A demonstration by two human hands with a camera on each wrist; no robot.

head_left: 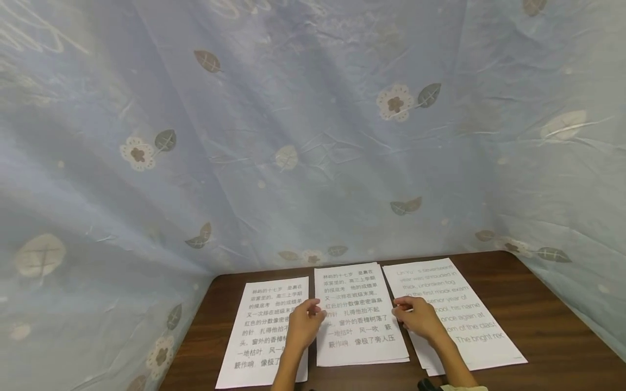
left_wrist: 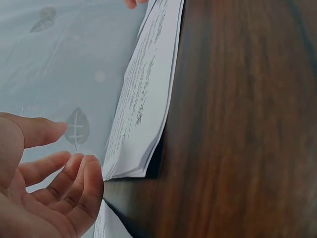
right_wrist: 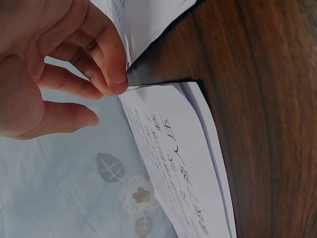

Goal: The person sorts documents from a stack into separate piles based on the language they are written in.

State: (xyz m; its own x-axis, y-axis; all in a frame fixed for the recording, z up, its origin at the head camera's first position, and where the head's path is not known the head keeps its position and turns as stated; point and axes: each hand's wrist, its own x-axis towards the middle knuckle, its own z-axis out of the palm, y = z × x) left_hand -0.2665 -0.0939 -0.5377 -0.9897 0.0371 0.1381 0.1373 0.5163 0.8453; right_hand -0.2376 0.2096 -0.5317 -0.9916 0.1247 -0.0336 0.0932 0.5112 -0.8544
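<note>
A stack of printed Chinese-text sheets point(head_left: 354, 328) lies in the middle of the table, between my hands. At its left edge is my left hand point(head_left: 304, 326), which also overlaps the left-hand Chinese sheet point(head_left: 244, 339). In the left wrist view, the thumb and loosely bent fingers point(left_wrist: 91, 181) stand apart with nothing between them. My right hand point(head_left: 419, 317) is by the stack's right edge, over the English-text sheets point(head_left: 481, 347). The right wrist view shows its fingertips point(right_wrist: 118, 74) right at the middle stack's corner, thumb apart, nothing held.
All three piles lie side by side on a dark brown wooden table point(head_left: 552, 326). A pale blue curtain point(head_left: 332, 152) with leaf and flower prints hangs behind the table and along its sides.
</note>
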